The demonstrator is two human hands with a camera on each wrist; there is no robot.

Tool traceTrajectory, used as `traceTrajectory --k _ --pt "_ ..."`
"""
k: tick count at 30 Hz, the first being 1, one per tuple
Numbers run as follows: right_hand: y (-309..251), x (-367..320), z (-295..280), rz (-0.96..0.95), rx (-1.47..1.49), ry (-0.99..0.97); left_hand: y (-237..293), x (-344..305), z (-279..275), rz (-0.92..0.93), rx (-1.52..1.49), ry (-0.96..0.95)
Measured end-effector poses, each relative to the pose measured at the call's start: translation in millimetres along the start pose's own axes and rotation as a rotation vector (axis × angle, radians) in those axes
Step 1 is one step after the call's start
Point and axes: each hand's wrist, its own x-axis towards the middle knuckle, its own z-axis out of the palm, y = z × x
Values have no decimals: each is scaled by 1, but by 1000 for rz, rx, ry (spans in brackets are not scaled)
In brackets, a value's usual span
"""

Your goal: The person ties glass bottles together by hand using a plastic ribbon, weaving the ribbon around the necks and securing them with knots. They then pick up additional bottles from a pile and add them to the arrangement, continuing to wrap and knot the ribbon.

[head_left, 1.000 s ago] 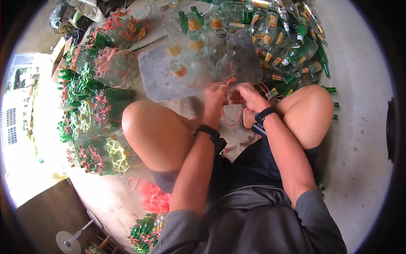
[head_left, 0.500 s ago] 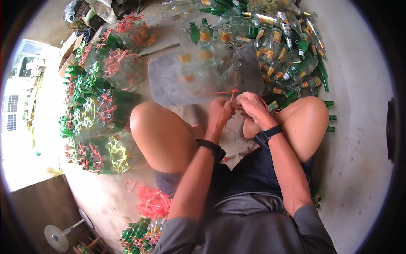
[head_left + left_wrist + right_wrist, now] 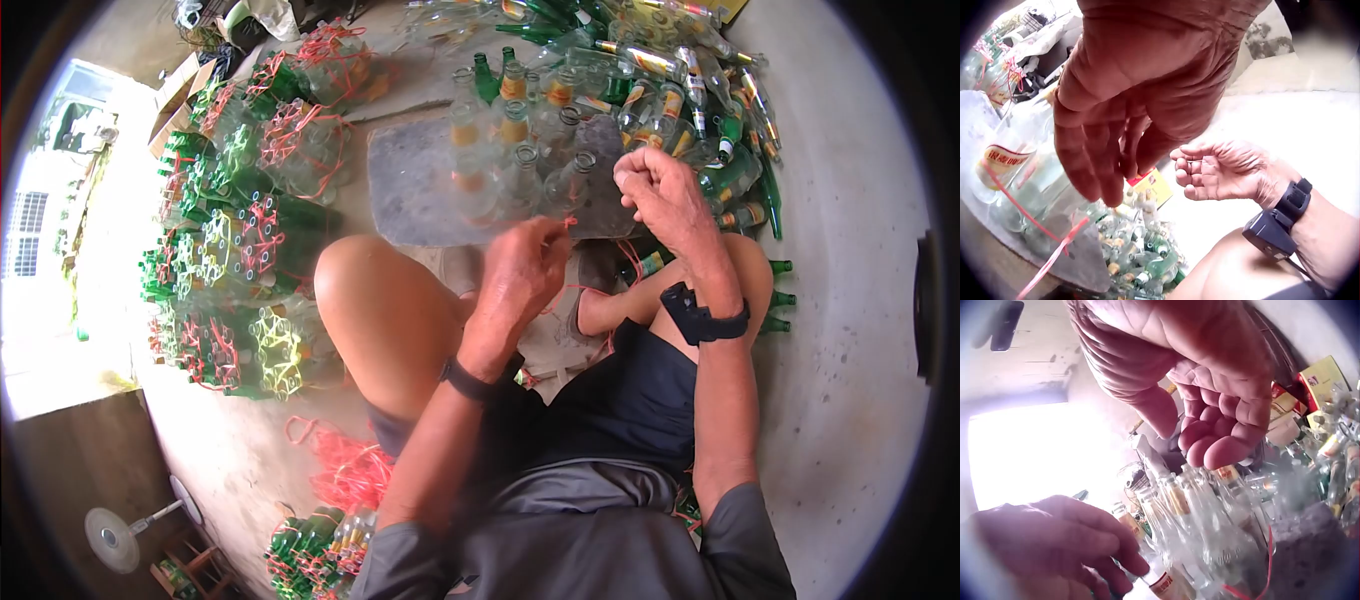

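Observation:
A cluster of clear glass bottles [image 3: 520, 180], some with orange-and-white labels, stands on a grey slab [image 3: 410, 180]. Red plastic cord [image 3: 1025, 212] runs around the near bottles, with a frayed end sticking out towards me. My left hand [image 3: 522, 270] hovers just in front of the cluster, beside the cord's knot; its fingers bend loosely, with nothing between them in the left wrist view. To the right of the bottles my right hand [image 3: 668, 200] is raised, and the right wrist view shows its fingers loosely curled around nothing.
Loose clear and green bottles [image 3: 720, 130] lie heaped at the back right. Tied bundles of bottles [image 3: 230, 240] stand along the left. A tangle of red cord [image 3: 350, 470] lies on the floor by my left thigh, near a fan [image 3: 112, 540]. My knees flank the slab.
Both hands were together at the cord in front of the bottles. They have come apart: the right hand has let go and risen to the right; the left has let go and stays near the knot.

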Motion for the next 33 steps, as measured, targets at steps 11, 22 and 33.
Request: traceTrajectory --k 11,22,33 --pt "-64 110 3 -525 -356 -3 -5 50 -18 110 117 285" --pt "-6 182 62 -730 -764 94 -27 73 0 62 95 224" --pt "-7 182 60 -619 -615 -154 -27 78 -7 -53 203 74"
